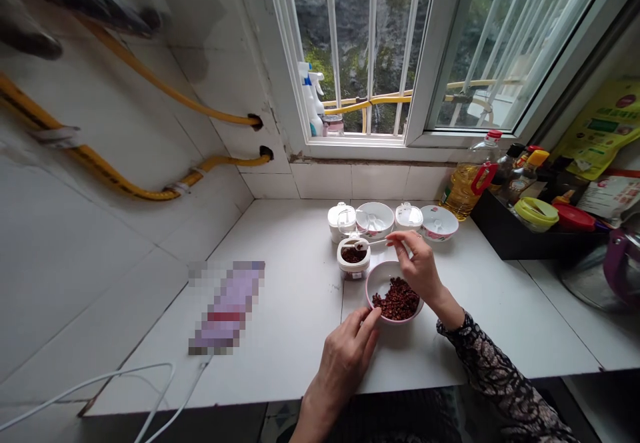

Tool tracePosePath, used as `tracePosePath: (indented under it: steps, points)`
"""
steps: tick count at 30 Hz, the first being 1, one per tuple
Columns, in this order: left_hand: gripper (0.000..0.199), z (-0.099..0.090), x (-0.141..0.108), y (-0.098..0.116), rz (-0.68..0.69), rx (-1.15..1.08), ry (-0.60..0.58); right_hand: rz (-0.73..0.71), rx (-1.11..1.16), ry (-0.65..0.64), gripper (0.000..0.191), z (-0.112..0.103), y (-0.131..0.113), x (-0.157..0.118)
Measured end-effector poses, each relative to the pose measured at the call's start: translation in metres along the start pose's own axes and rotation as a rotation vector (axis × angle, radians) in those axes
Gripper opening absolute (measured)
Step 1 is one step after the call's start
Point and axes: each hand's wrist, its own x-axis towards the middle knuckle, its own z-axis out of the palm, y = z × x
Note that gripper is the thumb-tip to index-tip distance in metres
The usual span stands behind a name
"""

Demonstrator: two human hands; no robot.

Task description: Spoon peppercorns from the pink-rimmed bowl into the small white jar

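Over on the far left we've got yellow hoses (125, 186) running along the tiled wall and into two holes beside the window; a white cable (150, 390) trails off the front edge of the white tabletop (280, 310), and a blurred-out flat thing (227, 306) lies near it. Moving in, our left hand (345, 356) sits on the tabletop at the near rim of a pink bowl (373, 283), fingertips touching it, fingers loosely curled and steadying the bowl rather than wrapped around it; the bowl is about half full of dark red peppercorn-looking bits (397, 300) and sits roughly dead centre of the tabletop. Just behind it stands a small white jar (353, 266), lid off, with the same reddish stuff inside; our right hand (420, 266) hovers over the bowl's far side, fingers pinched shut on a small clear spoon (367, 244) whose tip reaches out over the jar's mouth. Behind that we see a row against the wall: a lidded white pot (340, 218), a white bowl (376, 216), another lidded pot (409, 216) and a flowery bowl (439, 222). Further right there's an oil bottle (467, 186) with a red handle; then a dark tray (505, 236) of sauce bottles and jars.
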Motion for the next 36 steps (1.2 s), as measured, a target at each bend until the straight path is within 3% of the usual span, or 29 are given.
tracePosePath:
  steps: [4,7,11,17,22,32,36]
  points:
    - [0.029,0.001,0.001,0.0,0.003,0.017,0.007,-0.334,-0.209,-0.068,0.023,0.004,-0.006,-0.002]
    - [0.029,0.001,0.001,0.001,0.004,0.016,0.009,-0.375,-0.231,-0.034,0.022,-0.002,-0.006,-0.002]
    - [0.029,0.0,-0.001,0.0,-0.002,0.006,-0.012,-0.298,-0.212,0.011,0.018,-0.018,0.0,-0.002]
    - [0.03,0.0,-0.001,0.0,-0.012,0.006,-0.012,-0.176,-0.267,-0.295,0.02,-0.02,0.019,-0.013]
    - [0.028,0.0,0.0,0.001,-0.011,0.009,-0.015,-0.069,-0.162,-0.403,0.022,-0.01,0.018,-0.023]
    - [0.027,0.0,0.0,0.001,-0.009,0.01,-0.02,0.387,0.056,-0.248,0.02,-0.019,0.021,-0.017]
    - [0.029,0.0,0.0,0.0,-0.01,0.002,-0.014,0.318,-0.023,-0.197,0.019,-0.019,0.022,-0.016]
